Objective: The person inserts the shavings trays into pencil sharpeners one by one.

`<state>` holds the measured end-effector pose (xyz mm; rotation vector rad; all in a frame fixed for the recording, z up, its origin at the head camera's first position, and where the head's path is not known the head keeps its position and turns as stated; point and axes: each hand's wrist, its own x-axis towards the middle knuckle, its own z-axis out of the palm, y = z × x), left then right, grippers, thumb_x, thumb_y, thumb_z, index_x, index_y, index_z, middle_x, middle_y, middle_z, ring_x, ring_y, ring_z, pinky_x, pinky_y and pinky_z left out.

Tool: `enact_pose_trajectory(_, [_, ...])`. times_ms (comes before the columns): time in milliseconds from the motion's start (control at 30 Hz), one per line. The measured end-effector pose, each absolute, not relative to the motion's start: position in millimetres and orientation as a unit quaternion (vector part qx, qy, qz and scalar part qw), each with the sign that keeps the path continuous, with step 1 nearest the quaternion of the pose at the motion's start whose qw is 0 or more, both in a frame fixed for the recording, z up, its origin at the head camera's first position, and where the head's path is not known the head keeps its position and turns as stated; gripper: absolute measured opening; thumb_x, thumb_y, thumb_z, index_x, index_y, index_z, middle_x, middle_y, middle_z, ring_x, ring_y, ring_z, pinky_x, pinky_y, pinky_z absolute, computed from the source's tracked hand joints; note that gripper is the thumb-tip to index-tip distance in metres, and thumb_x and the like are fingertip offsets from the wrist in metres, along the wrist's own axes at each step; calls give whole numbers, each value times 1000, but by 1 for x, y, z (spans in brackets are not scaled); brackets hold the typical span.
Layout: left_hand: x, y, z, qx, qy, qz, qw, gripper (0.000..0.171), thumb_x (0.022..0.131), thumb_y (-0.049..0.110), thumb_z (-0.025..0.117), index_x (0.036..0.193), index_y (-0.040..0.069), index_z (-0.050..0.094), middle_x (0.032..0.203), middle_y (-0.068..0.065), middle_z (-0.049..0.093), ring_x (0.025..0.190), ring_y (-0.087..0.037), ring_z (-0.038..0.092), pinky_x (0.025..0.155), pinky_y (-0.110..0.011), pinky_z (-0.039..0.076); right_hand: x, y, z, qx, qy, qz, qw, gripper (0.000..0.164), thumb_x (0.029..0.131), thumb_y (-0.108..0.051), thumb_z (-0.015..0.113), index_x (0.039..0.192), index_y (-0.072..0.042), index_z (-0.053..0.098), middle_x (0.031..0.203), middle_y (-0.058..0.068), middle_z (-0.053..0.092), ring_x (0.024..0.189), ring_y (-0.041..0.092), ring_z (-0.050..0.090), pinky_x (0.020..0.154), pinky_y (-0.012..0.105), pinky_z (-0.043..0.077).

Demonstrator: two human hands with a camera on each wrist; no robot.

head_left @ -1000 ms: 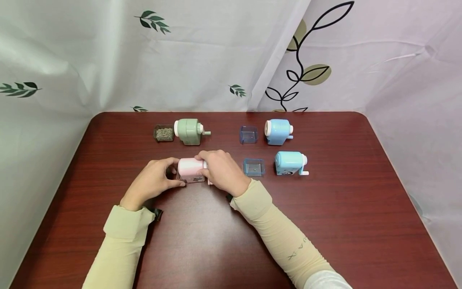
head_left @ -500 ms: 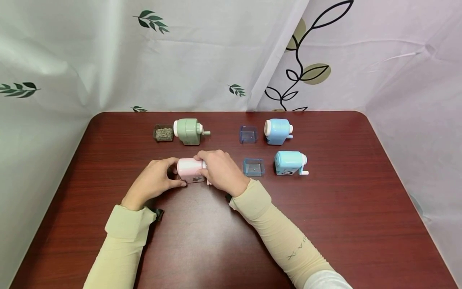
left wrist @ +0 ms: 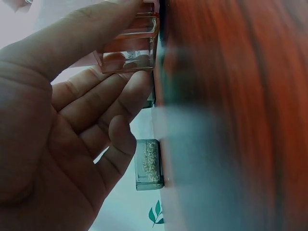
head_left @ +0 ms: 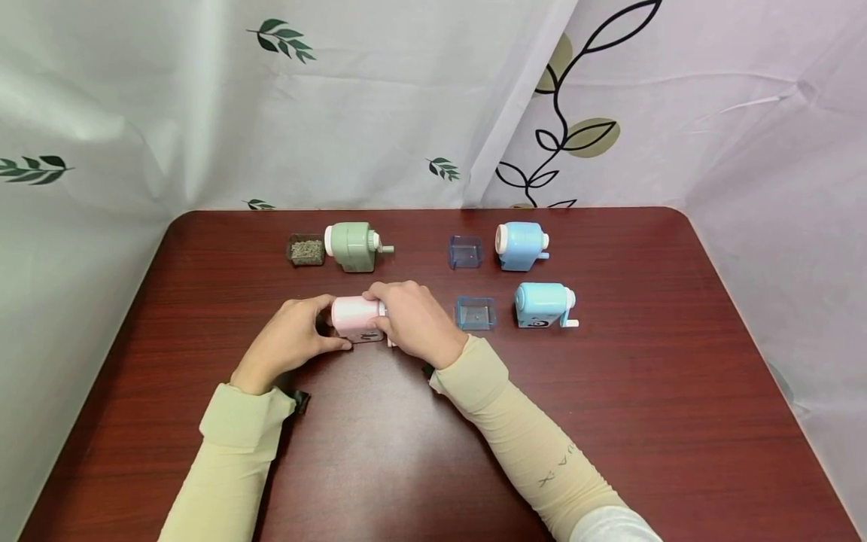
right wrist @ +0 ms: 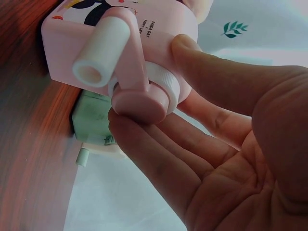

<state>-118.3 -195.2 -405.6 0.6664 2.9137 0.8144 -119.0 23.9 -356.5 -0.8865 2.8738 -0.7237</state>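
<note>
A pink hand-crank pencil sharpener (head_left: 357,312) with a panda print stands left of the table's middle. My right hand (head_left: 416,320) holds it at the crank end, thumb on one side and fingers on the other; the right wrist view shows its pink crank (right wrist: 132,57) and white collar. At the opposite end, my left hand (head_left: 287,339) pinches a clear pinkish shavings drawer (left wrist: 139,44) between thumb and fingers, low at the sharpener's base. In the head view the left fingers and the pink body hide most of this drawer.
Behind stands a green sharpener (head_left: 354,247) beside its drawer of shavings (head_left: 306,251). Rightward are a blue sharpener (head_left: 520,247) and a light-blue one (head_left: 542,305), each with a clear drawer to its left: a back drawer (head_left: 466,252) and a front drawer (head_left: 476,313).
My left hand has shifted slightly right and the pink sharpener slightly left, so less of the drawer shows between them. My right hand keeps its hold; the other sharpeners stay put.
</note>
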Motion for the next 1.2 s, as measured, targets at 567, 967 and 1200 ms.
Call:
enact_pose_trajectory(567, [-120,-191,-407,221,940,260,14,52,62,36,85,101,11,63,84,1,64,70,-15,56,65,-34,45,-118,24,-356,-286,930,-231,22,31,85,-21,69,115,-12,65,107,2,68,88,17,63,77,31,50])
enact_pose_trajectory(967, [-121,-188,-407,220,940,261,16,52,61,35,85,101,10,63,84,1,65,70,-16,56,66,-35,46,-118,25,-357,-292,929,-226,20,31,86,-20,69,115,-12,64,107,1,67,90,17,62,79,32,49])
enact_pose_trajectory(1200, [-121,-188,-408,218,940,261,16,54,60,34,86,102,9,64,86,0,65,72,-17,57,68,-36,46,-118,24,-357,-293,930,-223,19,31,85,-22,69,115,-13,64,106,0,68,90,16,62,79,32,49])
